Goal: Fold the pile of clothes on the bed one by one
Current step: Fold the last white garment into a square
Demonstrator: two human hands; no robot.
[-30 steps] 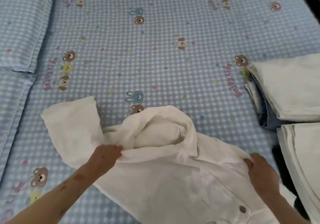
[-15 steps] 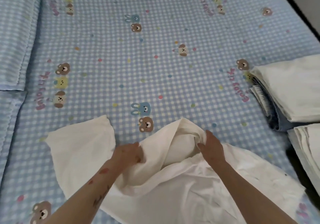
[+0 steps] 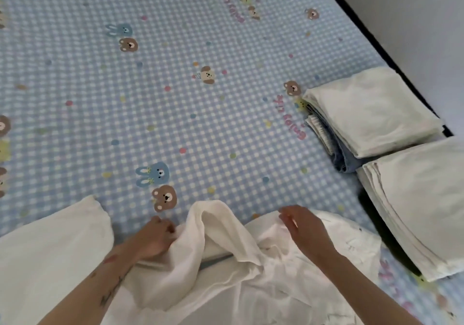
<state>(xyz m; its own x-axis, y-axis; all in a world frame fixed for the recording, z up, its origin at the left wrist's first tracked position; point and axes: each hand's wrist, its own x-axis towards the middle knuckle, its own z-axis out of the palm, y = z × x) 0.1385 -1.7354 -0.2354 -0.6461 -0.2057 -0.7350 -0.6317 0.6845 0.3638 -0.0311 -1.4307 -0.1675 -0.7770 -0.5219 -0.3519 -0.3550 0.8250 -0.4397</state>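
A white shirt [image 3: 226, 287] lies crumpled on the near part of the blue checked bed [image 3: 200, 111]. One sleeve [image 3: 50, 254] spreads out flat to the left. Its collar area [image 3: 213, 221] stands up in a loose fold in the middle. My left hand [image 3: 155, 239] grips the fabric just left of that fold, fingers curled into the cloth. On the right side of the fold, my right hand [image 3: 303, 229] pinches the upper edge of the shirt with its fingertips. The lower part of the shirt runs out of view at the bottom.
Two piles of folded clothes sit at the right edge of the bed: a white piece on blue denim [image 3: 371, 114] and a larger white pile [image 3: 421, 204] nearer me. Beyond them runs the bed's dark edge [image 3: 364, 23] and a grey floor.
My right hand moved from the shirt's right shoulder to the collar, then slightly right along the top edge. My left hand slid up along the fabric toward the collar. The view shifted right.
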